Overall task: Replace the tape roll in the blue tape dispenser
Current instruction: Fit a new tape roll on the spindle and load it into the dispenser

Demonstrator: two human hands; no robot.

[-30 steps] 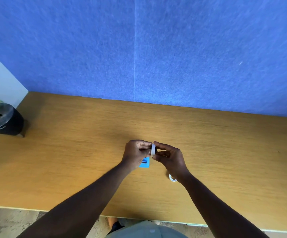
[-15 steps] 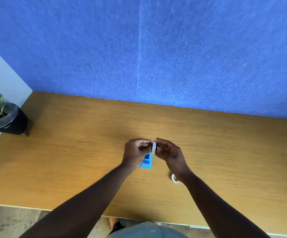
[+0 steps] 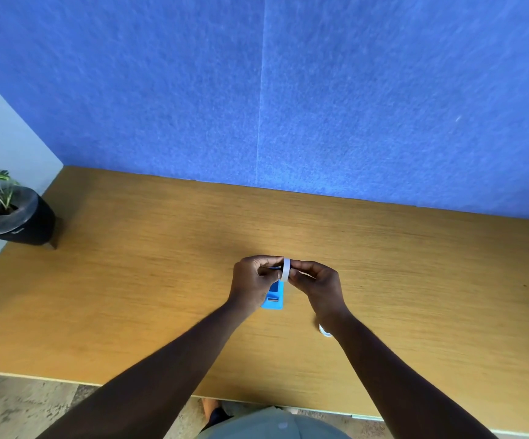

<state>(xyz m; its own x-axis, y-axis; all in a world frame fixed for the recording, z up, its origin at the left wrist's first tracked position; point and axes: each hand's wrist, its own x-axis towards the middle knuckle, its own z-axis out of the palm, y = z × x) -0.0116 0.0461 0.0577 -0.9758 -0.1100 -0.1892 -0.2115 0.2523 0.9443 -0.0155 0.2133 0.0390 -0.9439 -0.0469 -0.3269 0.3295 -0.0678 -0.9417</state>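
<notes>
A white tape roll (image 3: 286, 269) stands on edge between both hands, above the far end of the blue tape dispenser (image 3: 274, 298), which lies on the wooden desk (image 3: 130, 280). My left hand (image 3: 254, 282) pinches the roll's left side with curled fingers and covers the dispenser's left part. My right hand (image 3: 317, 285) pinches the roll's right side with thumb and fingertips. A second white tape roll (image 3: 324, 330) lies flat on the desk, mostly hidden behind my right wrist.
A black pot with a small green plant (image 3: 11, 215) stands at the desk's far left corner. A blue felt partition (image 3: 288, 90) rises along the desk's back edge. The desk's front edge runs close to my body.
The hands and roll stay almost where they were. My right fingers have shifted their hold on the roll slightly, and the head camera has tilted a little.
</notes>
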